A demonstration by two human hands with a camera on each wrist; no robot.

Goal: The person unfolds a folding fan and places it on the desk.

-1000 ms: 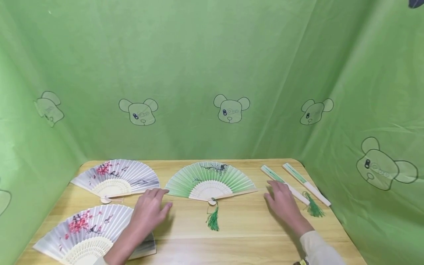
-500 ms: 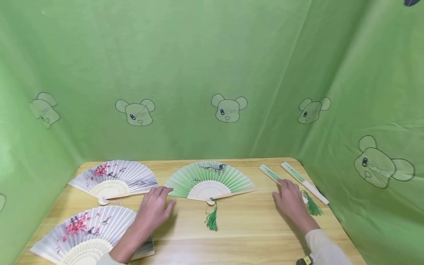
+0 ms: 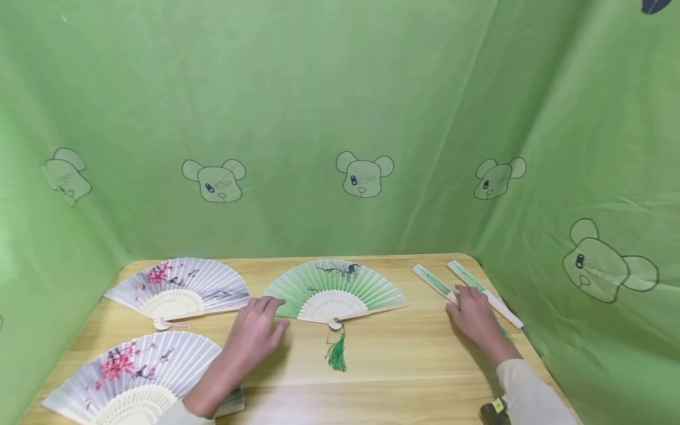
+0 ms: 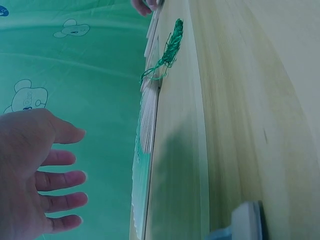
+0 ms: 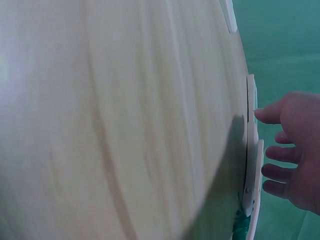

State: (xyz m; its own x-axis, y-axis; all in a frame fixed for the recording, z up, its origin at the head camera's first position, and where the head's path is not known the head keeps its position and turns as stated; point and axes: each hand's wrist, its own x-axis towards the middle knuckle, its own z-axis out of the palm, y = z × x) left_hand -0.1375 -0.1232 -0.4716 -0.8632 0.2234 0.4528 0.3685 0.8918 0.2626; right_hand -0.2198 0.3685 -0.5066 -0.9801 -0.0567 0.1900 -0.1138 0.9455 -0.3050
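Note:
An open green folding fan [image 3: 334, 283] lies in the middle of the table, its green tassel [image 3: 336, 353] toward me. My left hand [image 3: 254, 333] hovers at its left end with fingers extended; the left wrist view shows the palm and fingers [image 4: 64, 180] holding nothing. Two folded green fans lie at the right: a nearer one [image 3: 432, 280] and an outer one [image 3: 502, 307]. My right hand [image 3: 478, 316] is over the nearer folded fan and hides its lower part. In the right wrist view, the thumb is close to this folded fan [image 5: 251, 140]; contact cannot be told.
Two open grey-white fans with pink blossoms, an upper one [image 3: 180, 289] and a lower one [image 3: 140, 378], lie at the left; my left forearm covers part of the lower one. Green cloth [image 3: 297, 106] with bear heads hangs around the wooden table [image 3: 372, 383].
My right hand has moved right and over the nearer folded fan, now hiding its lower part and most of its tassel. The left hand has barely shifted. The view has drifted slightly.

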